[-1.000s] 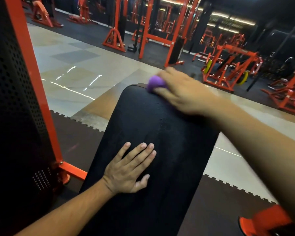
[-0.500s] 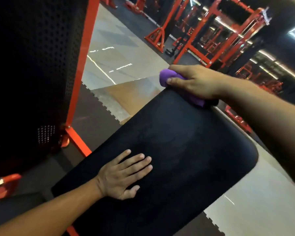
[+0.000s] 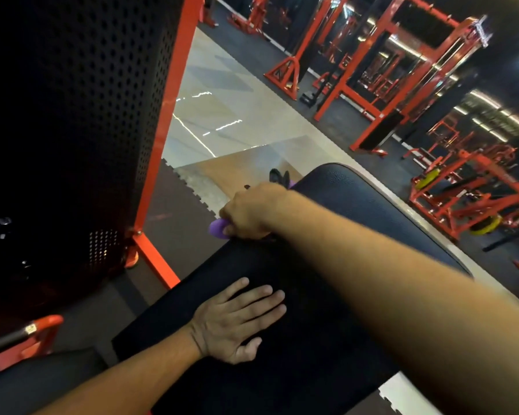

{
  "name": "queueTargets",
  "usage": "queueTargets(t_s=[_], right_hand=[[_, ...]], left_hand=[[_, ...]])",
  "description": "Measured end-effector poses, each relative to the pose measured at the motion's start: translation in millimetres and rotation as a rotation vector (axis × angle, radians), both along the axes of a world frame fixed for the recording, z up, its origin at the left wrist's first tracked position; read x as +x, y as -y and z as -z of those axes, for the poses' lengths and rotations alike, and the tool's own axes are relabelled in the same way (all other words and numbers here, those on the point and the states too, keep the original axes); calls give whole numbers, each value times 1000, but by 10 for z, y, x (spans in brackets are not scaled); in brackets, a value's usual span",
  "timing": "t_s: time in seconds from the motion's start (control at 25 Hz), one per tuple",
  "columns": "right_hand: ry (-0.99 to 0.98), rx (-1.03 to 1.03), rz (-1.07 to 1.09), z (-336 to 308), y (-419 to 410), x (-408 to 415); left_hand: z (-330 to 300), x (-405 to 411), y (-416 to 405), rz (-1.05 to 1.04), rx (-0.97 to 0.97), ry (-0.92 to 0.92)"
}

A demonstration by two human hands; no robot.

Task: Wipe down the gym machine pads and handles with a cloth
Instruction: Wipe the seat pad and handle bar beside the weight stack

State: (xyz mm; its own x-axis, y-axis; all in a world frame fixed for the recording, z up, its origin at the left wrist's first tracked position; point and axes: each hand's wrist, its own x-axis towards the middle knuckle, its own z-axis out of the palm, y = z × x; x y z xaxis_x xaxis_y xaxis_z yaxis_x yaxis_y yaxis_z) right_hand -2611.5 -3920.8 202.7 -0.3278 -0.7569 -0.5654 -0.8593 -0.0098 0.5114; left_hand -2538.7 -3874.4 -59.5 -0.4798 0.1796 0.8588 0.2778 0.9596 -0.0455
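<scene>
While your right hand clutches the small purple cloth against the left edge of the black padded vinyl bench pad, your left hand lies flat, fingers spread, on the pad's near part. Judging by this, you're mid-wipe on one pad; nothing shows which areas are clean, and handles look untouched. An orange steel frame post stands nearby.

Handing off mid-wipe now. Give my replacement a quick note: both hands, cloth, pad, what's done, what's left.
Left hand: flat, fingers straight, bracing the black pad near its close end.
Right hand: grips the purple cloth at the pad's left edge, toward the far end.
Done: cannot tell how much is wiped; the pad shows no clear marks.
Left: finish the pad surface and edges, then the handles, none of which are in view here.
</scene>
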Motion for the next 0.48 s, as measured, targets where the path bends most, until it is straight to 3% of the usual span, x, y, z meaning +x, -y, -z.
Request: queueTargets(t_s=[0.2, 0.32, 0.48], right_hand=[[-18, -65, 177, -936, -145, -335], [-109, -103, 43, -509, -181, -213], [-64, -61, -93, 160, -86, 131]], left_hand=[[67, -7, -7, -16, -1, -7], [18, -30, -7, -10, 2, -6], [327, 225, 43, -86, 33, 113]])
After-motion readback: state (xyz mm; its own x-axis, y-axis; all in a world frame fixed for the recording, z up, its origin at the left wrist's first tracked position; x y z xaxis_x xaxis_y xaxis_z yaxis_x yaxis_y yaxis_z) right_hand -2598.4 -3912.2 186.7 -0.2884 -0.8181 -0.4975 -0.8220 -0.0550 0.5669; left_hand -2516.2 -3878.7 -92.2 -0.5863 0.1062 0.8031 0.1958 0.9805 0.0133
